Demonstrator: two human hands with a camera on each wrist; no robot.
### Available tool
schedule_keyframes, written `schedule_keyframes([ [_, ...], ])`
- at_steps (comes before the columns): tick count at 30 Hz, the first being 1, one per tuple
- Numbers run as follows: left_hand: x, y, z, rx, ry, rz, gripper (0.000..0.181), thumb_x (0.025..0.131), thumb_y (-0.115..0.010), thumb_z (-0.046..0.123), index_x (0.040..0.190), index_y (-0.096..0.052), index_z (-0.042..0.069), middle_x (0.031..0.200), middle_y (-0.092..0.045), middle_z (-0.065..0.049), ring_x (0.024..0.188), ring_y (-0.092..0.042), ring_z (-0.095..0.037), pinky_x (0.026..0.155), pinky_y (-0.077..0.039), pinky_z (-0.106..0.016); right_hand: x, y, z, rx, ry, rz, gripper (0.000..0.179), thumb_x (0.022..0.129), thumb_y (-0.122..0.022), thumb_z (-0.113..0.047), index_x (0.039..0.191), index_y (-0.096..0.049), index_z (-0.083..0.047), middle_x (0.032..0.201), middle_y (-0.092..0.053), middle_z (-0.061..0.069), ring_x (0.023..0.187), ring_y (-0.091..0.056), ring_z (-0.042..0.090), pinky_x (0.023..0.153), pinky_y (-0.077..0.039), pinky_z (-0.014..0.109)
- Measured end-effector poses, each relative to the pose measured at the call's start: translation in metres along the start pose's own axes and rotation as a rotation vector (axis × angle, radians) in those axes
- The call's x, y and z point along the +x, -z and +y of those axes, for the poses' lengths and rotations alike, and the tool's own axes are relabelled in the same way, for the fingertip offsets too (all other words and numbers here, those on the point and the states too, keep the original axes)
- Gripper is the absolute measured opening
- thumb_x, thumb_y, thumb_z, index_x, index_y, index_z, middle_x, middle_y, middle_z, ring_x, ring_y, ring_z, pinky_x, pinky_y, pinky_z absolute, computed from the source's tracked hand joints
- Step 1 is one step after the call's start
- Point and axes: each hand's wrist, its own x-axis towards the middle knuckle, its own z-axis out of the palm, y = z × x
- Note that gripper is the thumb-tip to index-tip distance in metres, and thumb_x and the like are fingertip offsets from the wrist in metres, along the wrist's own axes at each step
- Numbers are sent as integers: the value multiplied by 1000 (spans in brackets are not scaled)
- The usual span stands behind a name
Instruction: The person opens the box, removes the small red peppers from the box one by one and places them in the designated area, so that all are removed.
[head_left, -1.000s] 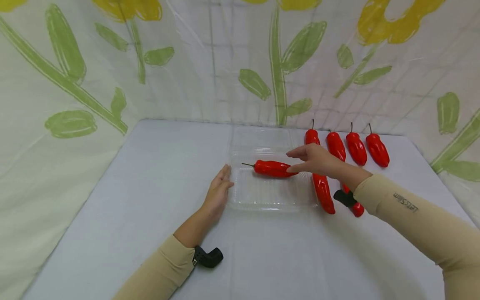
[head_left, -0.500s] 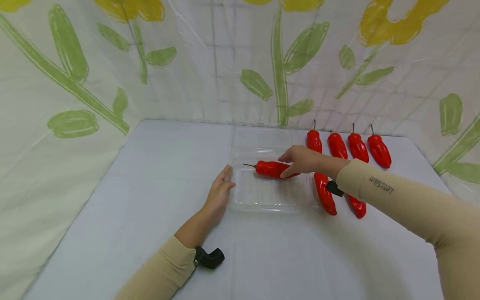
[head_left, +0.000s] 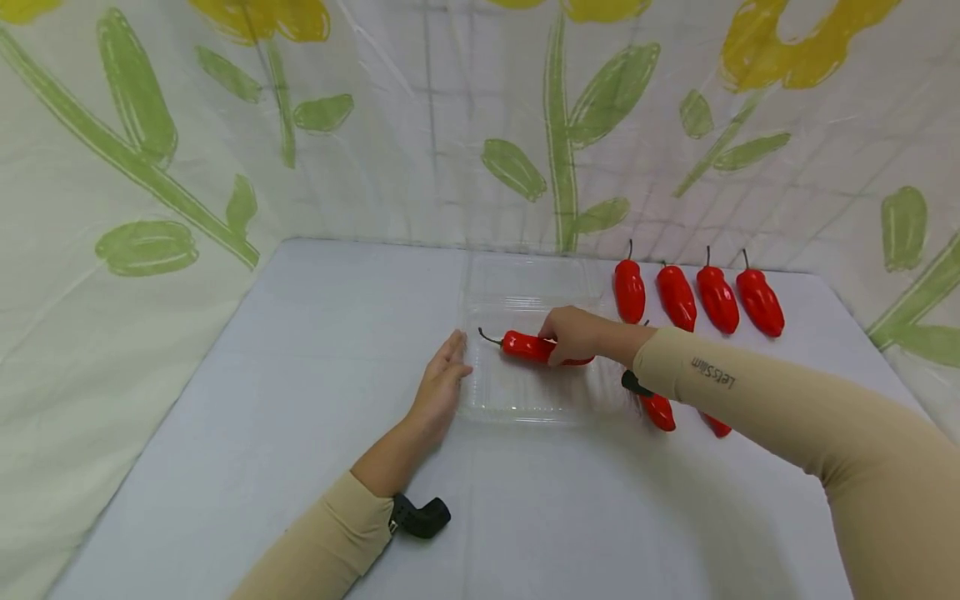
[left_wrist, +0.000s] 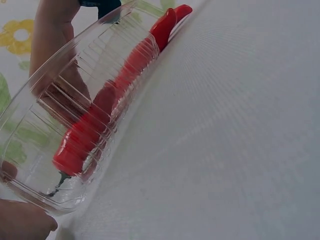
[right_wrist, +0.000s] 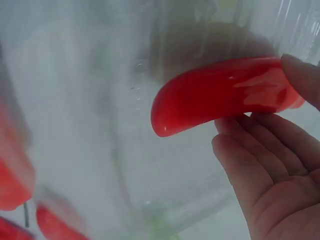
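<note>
A clear plastic container (head_left: 491, 398) sits mid-table with its lid folded open at the back. Inside it lies a red chili pepper (head_left: 522, 346), its thin stem pointing left. My right hand (head_left: 573, 335) reaches in from the right and grips this pepper around its middle; the right wrist view has the thumb on one side and the fingers (right_wrist: 250, 155) on the other. At the container's left wall, my left hand (head_left: 438, 379) rests with straight fingers. Through the clear wall, the left wrist view shows the same pepper (left_wrist: 82, 135) lengthwise.
Several more red peppers lie to the right, with a back row including a pepper (head_left: 717, 300) near the far edge. Closer in, another pepper (head_left: 658, 412) is partly covered by the right forearm. A flower-patterned curtain (head_left: 360, 167) hangs behind the white table (head_left: 337, 317).
My right hand has moved left and down onto the pepper, its fingers going from spread to gripping. The pepper has shifted slightly and tilted. My left hand stays at the container's side.
</note>
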Motion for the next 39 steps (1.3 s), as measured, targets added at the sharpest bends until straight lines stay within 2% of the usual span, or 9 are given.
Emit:
schedule_keyframes([
  [4, 0, 0, 0, -12, -15, -13, 64, 91, -32, 0, 150, -10, 7, 158, -10, -4, 146, -6, -17, 119, -8, -37, 5, -5, -9, -13, -2, 3, 39, 82, -67, -9, 120, -62, -2, 107, -67, 12, 94, -58, 22, 92, -50, 37],
  [9, 2, -1, 0, -18, -18, -22, 64, 91, -32, 0, 150, -10, 8, 158, -10, -4, 146, -6, -17, 119, -7, -37, 8, -12, -13, -4, 13, 20, 35, 83, -66, -9, 116, -64, -1, 102, -68, 10, 88, -56, 19, 88, -50, 33],
  [14, 2, -2, 2, -4, -13, -19, 63, 91, -32, 0, 150, -10, 8, 158, -10, -3, 146, -6, -17, 119, -8, -37, 9, -19, -15, -9, 1, 38, 39, 83, -65, -11, 121, -60, 0, 103, -66, 10, 89, -55, 20, 89, -49, 33],
  [22, 1, -3, 2, -15, -36, -15, 64, 89, -33, -2, 150, -11, 5, 158, -10, -7, 146, -6, -19, 119, -7, -38, 12, -26, -19, -153, 7, 90, 36, 82, -67, -10, 116, -59, -2, 103, -65, 10, 90, -55, 21, 90, -49, 35],
  [26, 1, -3, 0, -24, -38, -11, 65, 89, -33, -2, 149, -11, 4, 158, -11, -8, 146, -6, -20, 119, -7, -38, 13, -26, -19, -175, 12, 69, 44, 84, -63, -11, 126, -53, -1, 108, -63, 11, 94, -54, 22, 92, -48, 36],
  [31, 0, -3, 0, -43, -43, -21, 65, 89, -33, -3, 149, -10, 3, 158, -10, -9, 146, -6, -21, 119, -6, -38, 12, -23, -16, -155, 36, 25, 58, 88, -58, -13, 141, -37, 0, 119, -59, 13, 100, -51, 23, 96, -45, 38],
  [34, -1, -2, 0, -31, -39, -22, 65, 89, -32, -2, 150, -9, 4, 158, -9, -7, 146, -6, -20, 119, -7, -38, 10, -20, -13, -131, 72, 9, 62, 90, -57, -14, 145, -31, -4, 124, -57, 13, 105, -50, 24, 98, -44, 38],
  [39, -2, -1, 1, -11, -25, -13, 64, 90, -32, -1, 150, -9, 5, 158, -10, -6, 146, -7, -19, 119, -9, -37, 2, -16, -9, -66, 187, -29, 62, 92, -55, -19, 148, -27, -14, 134, -51, 11, 114, -48, 25, 104, -41, 42],
])
